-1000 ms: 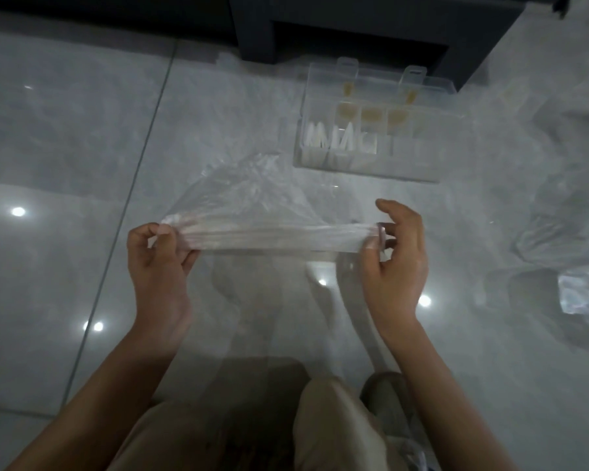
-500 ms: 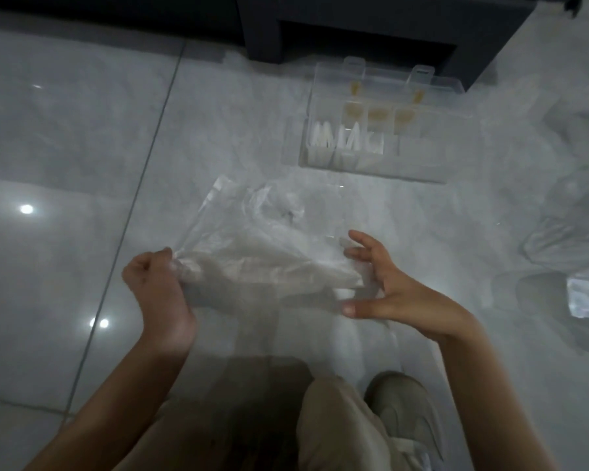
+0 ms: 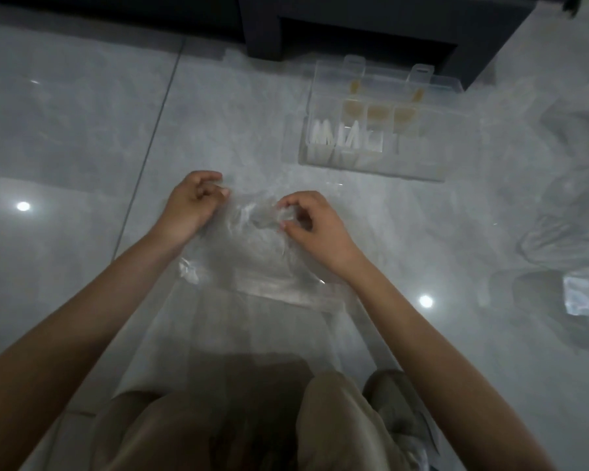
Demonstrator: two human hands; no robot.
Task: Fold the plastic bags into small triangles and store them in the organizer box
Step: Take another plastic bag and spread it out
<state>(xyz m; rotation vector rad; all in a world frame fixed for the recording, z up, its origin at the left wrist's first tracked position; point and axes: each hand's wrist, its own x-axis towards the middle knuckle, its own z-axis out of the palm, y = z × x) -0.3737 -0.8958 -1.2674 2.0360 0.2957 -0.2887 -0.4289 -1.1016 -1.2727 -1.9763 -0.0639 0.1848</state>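
A clear plastic bag (image 3: pixel 252 273) lies spread on the grey tiled floor in front of my knees, with a folded band across its middle. My left hand (image 3: pixel 191 202) pinches the bag's far left edge with curled fingers. My right hand (image 3: pixel 306 220) pinches the crumpled far edge near the bag's centre. Beyond the hands stands the clear organizer box (image 3: pixel 378 130), its lid open. Several white folded triangles stand in its front left compartments and yellowish ones in the row behind.
A heap of loose clear plastic bags (image 3: pixel 572 232) lies on the floor at the right. Dark furniture (image 3: pixel 371 25) stands just behind the box. My knee and shoe (image 3: pixel 398 402) are at the bottom of the view.
The bag was held stretched taut in the air between both hands, then lowered. It now lies on the floor, and both hands have moved forward to its far edge.
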